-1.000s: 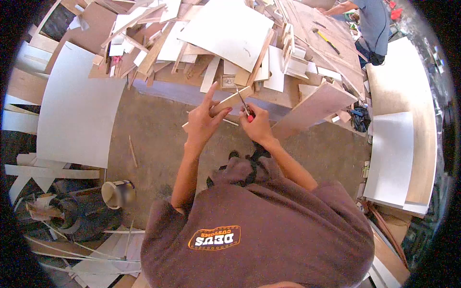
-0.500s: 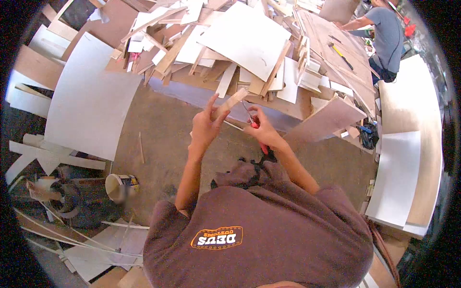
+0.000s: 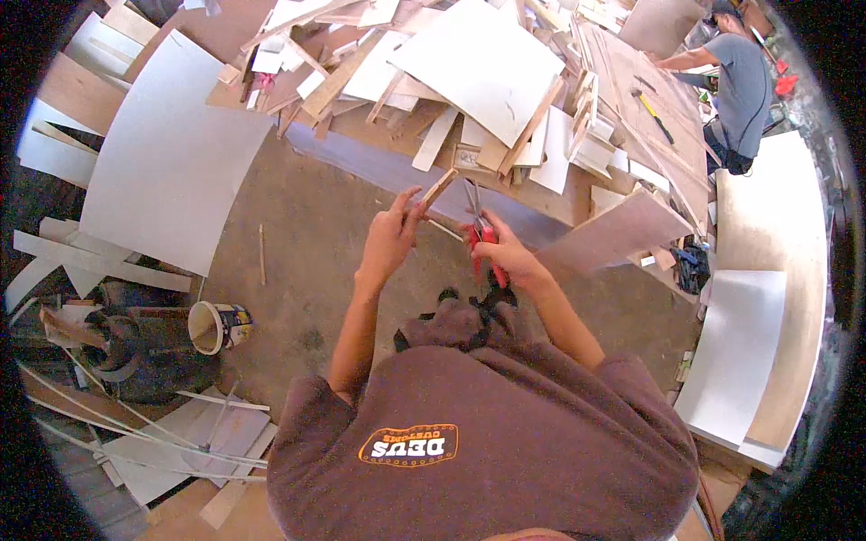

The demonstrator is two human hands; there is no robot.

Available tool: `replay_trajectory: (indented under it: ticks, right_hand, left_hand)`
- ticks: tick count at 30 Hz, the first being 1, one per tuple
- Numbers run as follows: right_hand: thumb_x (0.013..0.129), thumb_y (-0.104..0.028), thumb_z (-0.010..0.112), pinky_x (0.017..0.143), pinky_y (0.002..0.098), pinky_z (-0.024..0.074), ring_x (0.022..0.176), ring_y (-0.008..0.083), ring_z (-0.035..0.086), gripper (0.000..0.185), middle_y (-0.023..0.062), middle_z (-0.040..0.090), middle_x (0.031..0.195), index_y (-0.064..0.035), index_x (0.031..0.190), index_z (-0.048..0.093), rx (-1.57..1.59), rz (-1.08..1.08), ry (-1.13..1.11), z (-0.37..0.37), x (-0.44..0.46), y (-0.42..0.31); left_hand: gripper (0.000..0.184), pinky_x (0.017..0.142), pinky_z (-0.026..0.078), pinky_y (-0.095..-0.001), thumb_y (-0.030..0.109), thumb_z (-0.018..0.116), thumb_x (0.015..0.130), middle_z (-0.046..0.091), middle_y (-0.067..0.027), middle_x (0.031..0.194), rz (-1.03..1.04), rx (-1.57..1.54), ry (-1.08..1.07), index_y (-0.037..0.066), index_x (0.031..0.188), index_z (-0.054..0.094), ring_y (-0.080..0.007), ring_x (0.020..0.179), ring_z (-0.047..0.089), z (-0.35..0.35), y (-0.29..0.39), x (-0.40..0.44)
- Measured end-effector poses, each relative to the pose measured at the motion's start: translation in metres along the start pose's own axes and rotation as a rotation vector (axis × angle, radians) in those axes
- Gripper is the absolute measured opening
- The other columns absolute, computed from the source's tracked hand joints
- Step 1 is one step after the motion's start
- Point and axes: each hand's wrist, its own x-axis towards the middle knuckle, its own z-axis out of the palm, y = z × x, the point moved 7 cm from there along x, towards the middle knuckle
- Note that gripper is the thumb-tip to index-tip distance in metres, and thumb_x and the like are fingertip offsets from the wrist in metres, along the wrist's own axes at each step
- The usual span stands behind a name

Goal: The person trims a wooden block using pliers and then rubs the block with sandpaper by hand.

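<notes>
The left hand (image 3: pixel 388 243) grips a wooden strip (image 3: pixel 439 187). Apart from it, the right hand (image 3: pixel 517 257) clasps red-handled pliers (image 3: pixel 488 235) near the bench (image 3: pixel 555 203).

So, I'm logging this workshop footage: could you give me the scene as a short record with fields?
Left hand: holds a wood strip
Right hand: holds red-handled pliers, tips near the strip
Worktable: piled with wood pieces, a large white panel on top
Tool on table: yellow-and-black, right side
Floor: bucket at left
Other person: grey shirt, far right
</notes>
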Motion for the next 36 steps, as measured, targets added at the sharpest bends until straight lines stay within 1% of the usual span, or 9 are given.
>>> replay_trajectory:
  ticks: [4, 6, 7, 9, 12, 15, 18, 24, 36]
  right_hand:
    - [0.088, -0.006, 0.060, 0.071, 0.0282, 0.0493, 0.076, 0.0131, 0.058, 0.044, 0.0045, 0.062, 0.108, -0.0089, 0.130, 0.049, -0.066, -0.057, 0.059, 0.009, 0.008, -0.004]
    - [0.092, -0.015, 0.059, 0.066, 0.0315, 0.0484, 0.068, 0.0171, 0.056, 0.029, 0.0070, 0.065, 0.092, -0.0069, 0.120, 0.057, -0.480, -0.047, 0.292, 0.000, 0.010, -0.007]
    - [0.092, -0.015, 0.059, 0.066, 0.0315, 0.0484, 0.068, 0.0171, 0.056, 0.029, 0.0070, 0.065, 0.092, -0.0069, 0.120, 0.057, -0.480, -0.047, 0.292, 0.001, 0.011, -0.004]
    - [0.094, -0.025, 0.059, 0.061, 0.0350, 0.0453, 0.063, 0.0222, 0.053, 0.026, 0.0143, 0.063, 0.079, -0.0045, 0.110, 0.061, -0.799, -0.385, 0.398, 0.009, 0.003, -0.025]
    - [0.094, -0.028, 0.059, 0.059, 0.0375, 0.0429, 0.060, 0.0266, 0.051, 0.028, 0.0200, 0.058, 0.077, -0.0022, 0.104, 0.061, -0.777, -0.359, 0.413, 0.010, 0.000, -0.030]
    - [0.093, -0.030, 0.060, 0.058, 0.0385, 0.0413, 0.060, 0.0260, 0.051, 0.030, 0.0205, 0.056, 0.073, -0.0016, 0.102, 0.061, -0.847, -0.276, 0.356, 0.020, -0.009, -0.053]
    - [0.092, -0.032, 0.061, 0.057, 0.0391, 0.0406, 0.059, 0.0266, 0.050, 0.033, 0.0200, 0.054, 0.068, -0.0003, 0.098, 0.061, -0.805, -0.349, 0.371, 0.020, -0.010, -0.056]
    - [0.090, -0.035, 0.062, 0.055, 0.0399, 0.0399, 0.055, 0.0286, 0.048, 0.037, 0.0202, 0.052, 0.064, 0.0023, 0.091, 0.062, -0.835, -0.331, 0.400, 0.021, -0.019, -0.063]
    - [0.090, -0.036, 0.062, 0.057, 0.0412, 0.0417, 0.058, 0.0350, 0.051, 0.039, 0.0235, 0.054, 0.067, 0.0028, 0.087, 0.059, -0.884, -0.355, 0.377, 0.017, -0.021, -0.049]
  left_hand:
    - [0.037, 0.046, 0.045, -0.0331, 0.025, 0.048, 0.100, 0.068, -0.0112, 0.072, -0.008, -0.053, -0.001, 0.008, 0.133, 0.045, -0.0178, 0.044, 0.056, 0.003, -0.005, -0.001]
    - [0.039, 0.043, 0.044, -0.0312, 0.024, 0.046, 0.101, 0.065, -0.0101, 0.067, -0.015, -0.165, -0.010, 0.008, 0.136, 0.041, -0.0149, 0.043, 0.054, 0.001, -0.001, -0.002]
    - [0.039, 0.043, 0.044, -0.0312, 0.024, 0.046, 0.101, 0.065, -0.0101, 0.067, -0.015, -0.165, -0.009, 0.008, 0.136, 0.041, -0.0149, 0.043, 0.054, -0.001, 0.003, -0.002]
    - [0.041, 0.040, 0.042, -0.0297, 0.025, 0.045, 0.101, 0.062, -0.0089, 0.062, -0.009, -0.097, 0.008, 0.008, 0.138, 0.038, -0.0132, 0.042, 0.052, -0.006, 0.012, -0.003]
    - [0.043, 0.039, 0.040, -0.0295, 0.025, 0.044, 0.102, 0.060, -0.0078, 0.059, -0.004, -0.127, -0.016, 0.008, 0.140, 0.036, -0.0128, 0.041, 0.051, -0.005, 0.015, -0.004]
    - [0.044, 0.039, 0.040, -0.0298, 0.027, 0.045, 0.102, 0.058, -0.0073, 0.057, 0.022, -0.111, -0.023, 0.009, 0.141, 0.035, -0.0125, 0.040, 0.050, -0.005, 0.017, -0.004]
    - [0.048, 0.039, 0.040, -0.0301, 0.029, 0.045, 0.101, 0.058, -0.0071, 0.057, -0.053, -0.112, -0.082, 0.010, 0.143, 0.033, -0.0122, 0.040, 0.049, -0.004, 0.017, -0.005]
    - [0.054, 0.040, 0.041, -0.0319, 0.033, 0.046, 0.101, 0.057, -0.0077, 0.054, -0.012, -0.016, -0.127, 0.012, 0.147, 0.028, -0.0153, 0.039, 0.049, -0.004, 0.019, -0.007]
    - [0.056, 0.040, 0.042, -0.0337, 0.032, 0.046, 0.101, 0.056, -0.0082, 0.054, -0.013, 0.036, -0.203, 0.013, 0.149, 0.024, -0.0171, 0.039, 0.051, 0.005, 0.022, -0.013]
